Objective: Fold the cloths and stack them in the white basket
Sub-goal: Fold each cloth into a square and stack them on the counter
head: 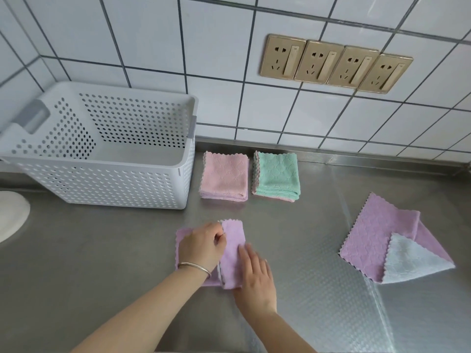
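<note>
Lilac cloth (233, 250) pinched by left hand (201, 247), right hand (256, 275) pressing flat.

A home kitchen: steel counter (305, 289), white tiled wall (216, 47), a row of gold sockets (335, 63).

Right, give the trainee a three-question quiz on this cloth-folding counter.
1. True or false: the white perforated plastic basket already holds folded cloths.
2. How many folded piles lie between the basket and the tiled wall sockets side? A) one B) two C) three
3. Which hand pinches the lilac microfibre cloth being folded?

Key: 1 false, no cloth shows inside. 2 B, the pink folded pile and the mint-green folded pile. 3 The left hand; the right hand lies flat on it.
</note>
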The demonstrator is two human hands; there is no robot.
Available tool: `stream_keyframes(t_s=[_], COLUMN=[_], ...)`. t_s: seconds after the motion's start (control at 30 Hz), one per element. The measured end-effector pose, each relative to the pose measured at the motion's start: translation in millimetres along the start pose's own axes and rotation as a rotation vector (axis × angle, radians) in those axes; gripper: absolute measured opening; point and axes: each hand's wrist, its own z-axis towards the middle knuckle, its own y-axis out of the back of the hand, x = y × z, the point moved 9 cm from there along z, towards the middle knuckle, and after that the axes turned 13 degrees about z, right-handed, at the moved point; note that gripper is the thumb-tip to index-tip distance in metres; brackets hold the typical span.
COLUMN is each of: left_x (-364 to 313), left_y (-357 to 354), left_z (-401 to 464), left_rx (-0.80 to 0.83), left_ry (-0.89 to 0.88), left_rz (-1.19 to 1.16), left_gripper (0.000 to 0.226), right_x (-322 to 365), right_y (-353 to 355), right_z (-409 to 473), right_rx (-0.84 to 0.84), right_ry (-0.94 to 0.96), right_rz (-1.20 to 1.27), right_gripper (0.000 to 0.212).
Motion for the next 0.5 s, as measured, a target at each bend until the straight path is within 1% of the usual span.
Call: stream_keyframes(t_s=[0.03,0.1,0.17,0.23,0.27,0.33,0.43,0.5], left_x=[4.2,18.1,38.0,58.0,67.6,85.2,108.6,118.9], left_y=[2.4,1.8,-2.8,-8.2,-10.6,-16.2,-23.6,-28.4], left_z=[0.2,1.2,1.0,-2.1,-3.2,-4.5,-6.3,-8.0], left_rx=[-0.001,0.035,0.069,0.1,0.117,0.148,0.157,0.159], left_ry=[0.006,0.094,0.236,0.35,0.386,0.432,0.505,0.542], left_rz=[-0.018,-0.153,-0.309,-0.371,-0.386,-0.403,-0.431,-0.453], left_gripper=[0.02,0.018,0.026,0.034,0.035,0.028,0.012,0.012], right_x=[0.4,3.2,10.3,17.4,20.7,24.1,28.1,31.0], right_y=[-4.6,-10.4,-14.0,-17.0,-19.2,-22.9,-31.8,-37.1], right_z=[1.3,4.1,7.5,11.2,13.4,16.8,19.0,19.3], right_rx=[0.027,0.074,0.103,0.123,0.138,0.164,0.203,0.228], right_ry=[0.0,0.001,0.03,0.082,0.102,0.123,0.154,0.171], right_rz=[-0.015,-0.015,-0.004,-0.005,-0.011,-0.029,-0.046,-0.065], right_gripper=[0.069,0.069,0.069,0.067,0.067,0.067,0.067,0.067])
